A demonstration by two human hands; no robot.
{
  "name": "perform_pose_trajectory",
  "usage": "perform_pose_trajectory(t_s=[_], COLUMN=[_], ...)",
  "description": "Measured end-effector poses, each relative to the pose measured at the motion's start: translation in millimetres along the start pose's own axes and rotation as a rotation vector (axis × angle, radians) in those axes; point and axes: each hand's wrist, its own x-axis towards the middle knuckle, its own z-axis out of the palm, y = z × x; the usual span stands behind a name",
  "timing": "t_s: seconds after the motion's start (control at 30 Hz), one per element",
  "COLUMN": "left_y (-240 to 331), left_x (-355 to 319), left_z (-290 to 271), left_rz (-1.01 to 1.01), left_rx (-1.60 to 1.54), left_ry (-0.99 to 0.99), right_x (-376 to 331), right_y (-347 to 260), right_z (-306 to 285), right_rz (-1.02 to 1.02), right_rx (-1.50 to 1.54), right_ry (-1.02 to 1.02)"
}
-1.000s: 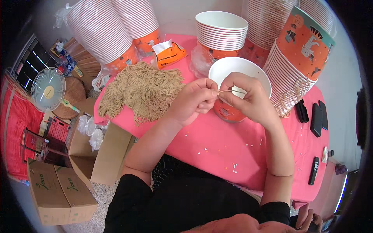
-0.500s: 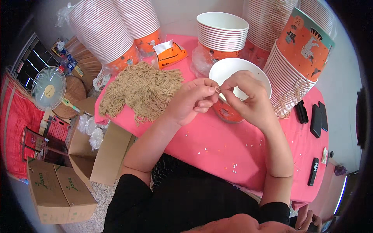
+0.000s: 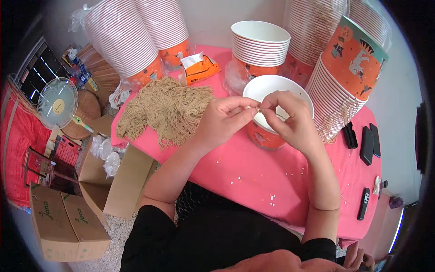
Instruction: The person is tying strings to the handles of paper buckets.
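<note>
Right in front of me stands an orange paper bucket point(image 3: 266, 136) with a white inside and rim. Over its near rim, the fingertips of my left hand point(image 3: 225, 120) and my right hand point(image 3: 292, 119) meet in a pinch. Between them is a thin pale cord, mostly hidden by the fingers; a short line of it shows against the white inside. Left of my left hand lies a heap of beige cords point(image 3: 167, 106). On the right, a tall stack of buckets point(image 3: 335, 95) has beige cords hanging along its side, with one printed bucket point(image 3: 358, 59) tilted on top.
More bucket stacks point(image 3: 120, 36) in plastic wrap stand at the back, beside an orange tissue pack point(image 3: 199, 69). Small dark cases point(image 3: 367, 145) and a remote point(image 3: 363, 204) lie at the right of the pink tablecloth point(image 3: 253, 172). Cardboard boxes point(image 3: 68, 222) and a fan point(image 3: 58, 102) are at left.
My left fingers have straightened and now pinch closer to the right fingertips, slightly lower over the rim. The view has shifted a little; the bucket stays in place.
</note>
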Motion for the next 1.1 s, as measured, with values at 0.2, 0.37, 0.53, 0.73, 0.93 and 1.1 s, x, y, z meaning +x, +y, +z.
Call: perform_pose_trajectory(t_s=[0.2, 0.37, 0.53, 0.73, 0.93, 1.1], left_y=[13, 22, 22, 14, 7, -1], left_x=[0, -3, 2, 5, 6, 3], left_z=[-2, -2, -5, -6, -2, 5], left_rz=[0.181, 0.027, -0.177, -0.161, -0.034, 0.275], left_rx=[0.487, 0.231, -0.081, -0.014, 0.13, 0.452], left_ry=[0.062, -0.016, -0.111, -0.076, -0.008, 0.226], right_x=[0, -1, -1, -1, -1, -1], right_y=[-1, -2, -3, -2, -1, 1], right_z=[-1, -1, -2, -3, -3, -3], right_rz=[0.017, 0.001, -0.021, -0.009, 0.002, 0.061], right_rx=[-0.008, 0.007, -0.008, 0.007, -0.016, -0.019], right_ry=[0.008, -0.002, -0.005, -0.011, -0.011, -0.027])
